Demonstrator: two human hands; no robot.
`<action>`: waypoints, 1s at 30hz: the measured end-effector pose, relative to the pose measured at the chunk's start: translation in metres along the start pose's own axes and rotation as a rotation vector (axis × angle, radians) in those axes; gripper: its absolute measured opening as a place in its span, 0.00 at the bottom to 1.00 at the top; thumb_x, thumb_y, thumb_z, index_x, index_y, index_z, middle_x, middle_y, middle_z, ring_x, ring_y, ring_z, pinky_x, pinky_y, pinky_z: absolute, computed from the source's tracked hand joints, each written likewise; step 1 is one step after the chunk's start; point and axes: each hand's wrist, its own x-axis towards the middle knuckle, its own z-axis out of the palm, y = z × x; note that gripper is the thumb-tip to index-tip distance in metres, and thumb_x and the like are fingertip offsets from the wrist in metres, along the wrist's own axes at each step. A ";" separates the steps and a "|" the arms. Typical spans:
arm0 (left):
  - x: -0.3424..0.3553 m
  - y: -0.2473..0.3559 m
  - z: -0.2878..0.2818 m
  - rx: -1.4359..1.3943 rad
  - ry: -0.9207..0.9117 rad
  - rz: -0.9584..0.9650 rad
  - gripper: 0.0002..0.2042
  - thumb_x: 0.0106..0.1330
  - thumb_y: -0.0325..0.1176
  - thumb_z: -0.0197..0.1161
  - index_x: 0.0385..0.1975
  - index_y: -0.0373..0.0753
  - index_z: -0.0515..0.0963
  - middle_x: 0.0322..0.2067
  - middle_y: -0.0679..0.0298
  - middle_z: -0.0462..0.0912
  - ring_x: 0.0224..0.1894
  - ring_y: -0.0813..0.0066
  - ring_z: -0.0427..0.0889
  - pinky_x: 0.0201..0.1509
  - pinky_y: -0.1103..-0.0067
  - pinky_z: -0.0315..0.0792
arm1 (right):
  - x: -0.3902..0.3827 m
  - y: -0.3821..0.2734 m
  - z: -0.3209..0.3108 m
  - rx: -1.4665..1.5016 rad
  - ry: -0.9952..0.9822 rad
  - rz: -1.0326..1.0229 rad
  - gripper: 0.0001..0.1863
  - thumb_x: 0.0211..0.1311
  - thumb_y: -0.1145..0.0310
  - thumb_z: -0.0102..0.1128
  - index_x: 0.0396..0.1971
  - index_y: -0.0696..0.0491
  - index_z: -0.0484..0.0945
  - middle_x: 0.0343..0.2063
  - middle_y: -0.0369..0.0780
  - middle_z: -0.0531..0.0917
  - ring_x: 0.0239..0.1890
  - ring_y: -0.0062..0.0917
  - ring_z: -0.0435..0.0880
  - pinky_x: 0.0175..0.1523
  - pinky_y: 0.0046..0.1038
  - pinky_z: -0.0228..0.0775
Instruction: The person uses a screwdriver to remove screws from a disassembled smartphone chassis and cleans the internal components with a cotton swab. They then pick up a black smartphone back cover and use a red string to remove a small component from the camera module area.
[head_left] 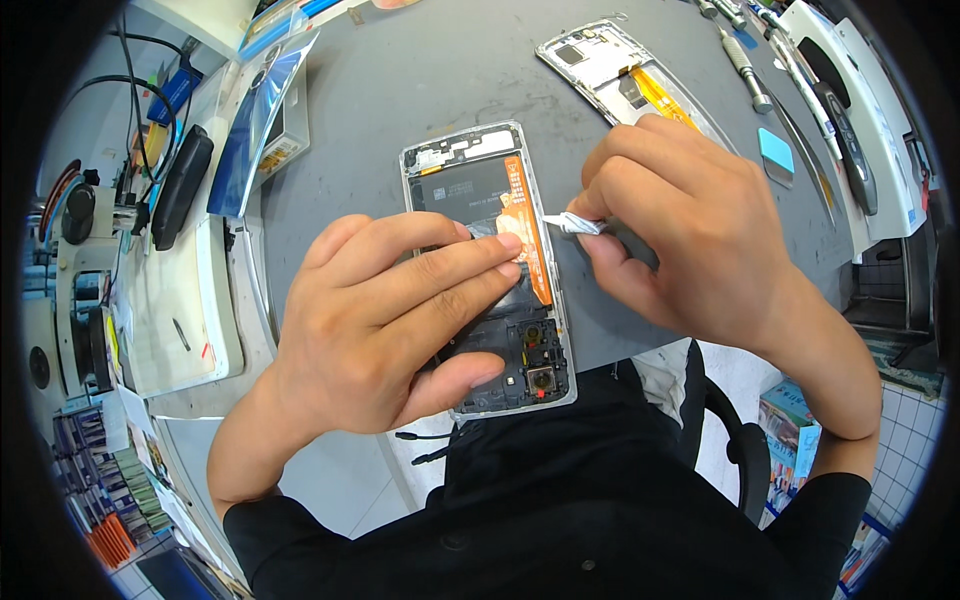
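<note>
Looking down from the head camera, an opened phone (492, 270) with its back cover off lies on the grey worktop (400, 90), close to the near edge and about midway along it, its camera end toward the person. The left hand (385, 325) lies flat across the phone's lower half, fingers stretched out and pressing down beside an orange ribbon cable (528, 230), thumb tucked under the near side; it grips nothing, only steadies the frame. The right hand (690, 230) sits just right of the phone, its thumb and forefinger pinched shut on a thin white strip (568, 223) that runs out from the phone's right edge near the battery. By my reading, the step in hand is drawing that strip out from under the battery, and it seems only partly drawn. A slow, even, low pull would suit next, with the left hand bearing down, since a thin strip may snap. Toward the far edge lies a second phone frame (610, 65), and screwdrivers (745, 65) sit near the far right corner.
</note>
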 end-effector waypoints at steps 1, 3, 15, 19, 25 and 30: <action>0.000 0.000 0.000 -0.001 0.003 -0.002 0.21 0.59 0.49 0.64 0.42 0.36 0.84 0.47 0.64 0.85 0.45 0.67 0.81 0.39 0.74 0.66 | -0.001 -0.001 -0.001 0.006 -0.001 -0.002 0.12 0.36 0.78 0.67 0.24 0.54 0.75 0.27 0.36 0.78 0.29 0.31 0.78 0.30 0.31 0.70; -0.001 0.001 0.000 -0.002 0.009 -0.005 0.21 0.59 0.49 0.65 0.42 0.36 0.84 0.47 0.64 0.85 0.45 0.67 0.80 0.39 0.74 0.66 | -0.001 -0.003 -0.001 0.019 -0.002 -0.007 0.12 0.36 0.79 0.67 0.24 0.54 0.75 0.27 0.36 0.77 0.29 0.31 0.78 0.30 0.31 0.70; -0.002 0.002 0.000 0.018 0.004 -0.019 0.20 0.58 0.48 0.65 0.42 0.38 0.84 0.47 0.65 0.85 0.46 0.67 0.80 0.44 0.73 0.67 | -0.011 -0.012 -0.004 0.061 -0.014 -0.030 0.14 0.35 0.79 0.67 0.26 0.53 0.75 0.28 0.36 0.77 0.28 0.31 0.77 0.28 0.30 0.69; -0.002 0.003 0.001 0.026 0.007 -0.015 0.20 0.58 0.47 0.65 0.42 0.38 0.84 0.47 0.65 0.85 0.47 0.67 0.80 0.44 0.73 0.67 | -0.011 -0.013 -0.005 0.061 -0.005 -0.042 0.14 0.35 0.79 0.67 0.26 0.53 0.75 0.28 0.36 0.77 0.27 0.31 0.77 0.28 0.30 0.69; -0.002 0.003 0.001 0.029 0.017 -0.007 0.20 0.58 0.47 0.65 0.42 0.38 0.85 0.47 0.66 0.85 0.46 0.68 0.80 0.45 0.73 0.67 | -0.013 -0.017 -0.007 0.059 -0.026 -0.035 0.14 0.35 0.78 0.67 0.26 0.53 0.75 0.28 0.36 0.77 0.27 0.31 0.76 0.27 0.30 0.68; -0.002 0.002 0.001 0.040 0.015 -0.005 0.19 0.58 0.47 0.66 0.41 0.38 0.85 0.47 0.66 0.85 0.46 0.68 0.80 0.44 0.73 0.68 | -0.014 -0.018 -0.006 0.052 -0.025 -0.042 0.14 0.36 0.78 0.67 0.27 0.54 0.74 0.27 0.36 0.77 0.27 0.31 0.76 0.27 0.30 0.68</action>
